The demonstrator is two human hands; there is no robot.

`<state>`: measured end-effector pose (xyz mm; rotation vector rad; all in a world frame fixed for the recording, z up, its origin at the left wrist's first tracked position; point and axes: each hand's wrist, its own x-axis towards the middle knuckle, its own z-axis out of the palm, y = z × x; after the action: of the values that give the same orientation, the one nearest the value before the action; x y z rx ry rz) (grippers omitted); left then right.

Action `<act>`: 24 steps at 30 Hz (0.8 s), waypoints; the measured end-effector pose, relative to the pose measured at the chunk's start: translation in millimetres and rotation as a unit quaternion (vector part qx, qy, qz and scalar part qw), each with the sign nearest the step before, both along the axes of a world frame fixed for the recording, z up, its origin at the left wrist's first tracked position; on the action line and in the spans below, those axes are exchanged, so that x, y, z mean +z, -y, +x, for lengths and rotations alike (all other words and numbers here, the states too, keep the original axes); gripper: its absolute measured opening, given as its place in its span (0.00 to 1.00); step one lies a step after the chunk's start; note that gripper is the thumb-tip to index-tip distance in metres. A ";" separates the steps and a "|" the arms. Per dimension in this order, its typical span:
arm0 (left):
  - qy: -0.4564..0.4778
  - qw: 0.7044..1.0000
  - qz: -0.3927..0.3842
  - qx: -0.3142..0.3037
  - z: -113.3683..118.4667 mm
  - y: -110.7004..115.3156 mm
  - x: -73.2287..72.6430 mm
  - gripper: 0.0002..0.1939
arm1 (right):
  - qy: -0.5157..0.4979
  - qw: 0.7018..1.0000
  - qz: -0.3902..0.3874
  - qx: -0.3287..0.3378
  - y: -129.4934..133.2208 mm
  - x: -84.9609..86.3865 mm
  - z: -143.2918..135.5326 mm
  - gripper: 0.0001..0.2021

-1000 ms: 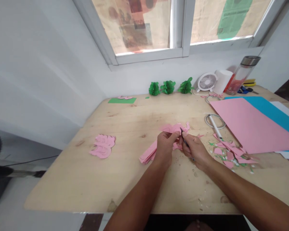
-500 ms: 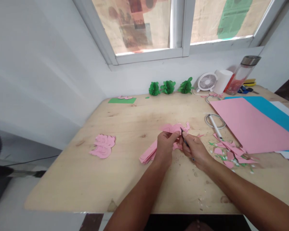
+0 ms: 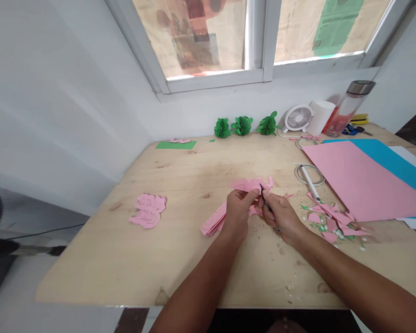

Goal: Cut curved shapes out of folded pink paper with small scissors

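Between the thumb and fingers of my left hand (image 3: 241, 206) is a pink paper cutout (image 3: 253, 184) with curved edges, raised over the table. My right hand (image 3: 279, 212) is closed round a slim, dark pointed tool (image 3: 268, 206); its tip meets the paper, and my fingers hide most of its body, so its kind is unclear. Folded pink paper strips (image 3: 214, 221) lie beside and partly under my left hand. Farther left rests a stack of scalloped pink cutouts (image 3: 149, 210).
Pink and green scraps (image 3: 333, 222) lie right of my hands, near a white pen-like stick (image 3: 310, 182) and large pink sheets (image 3: 360, 180). Along the back stand green paper ornaments (image 3: 241, 125), a small fan (image 3: 298, 119) and a glass bottle (image 3: 350, 108). A green strip (image 3: 175, 145) lies back left.
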<state>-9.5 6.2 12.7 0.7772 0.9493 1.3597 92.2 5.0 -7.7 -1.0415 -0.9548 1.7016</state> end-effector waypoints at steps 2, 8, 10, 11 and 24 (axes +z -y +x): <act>-0.001 1.000 0.001 -0.003 -0.2 0.2 -0.5 0.10 | 0.000 1.000 0.001 0.000 0.2 -0.8 0.2 0.19; -0.002 1.000 -0.003 0.001 -0.1 0.3 0.3 0.10 | -0.007 1.000 0.003 0.002 -0.8 -1.0 -0.3 0.18; -0.004 1.000 -0.003 0.001 0.0 0.0 0.2 0.11 | -0.006 1.000 0.004 0.002 -1.1 -0.6 -0.2 0.17; -0.004 1.000 -0.004 0.002 0.0 -0.1 0.0 0.11 | -0.004 1.000 0.004 0.000 -1.1 -0.4 -0.2 0.18; -0.003 1.000 -0.009 0.003 0.4 -0.6 -0.5 0.11 | 0.003 1.000 0.003 -0.002 -0.3 -1.2 0.0 0.19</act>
<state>-9.0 6.8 12.2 0.7658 0.9680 1.3528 92.3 5.3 -9.0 -1.0435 -0.9612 1.6919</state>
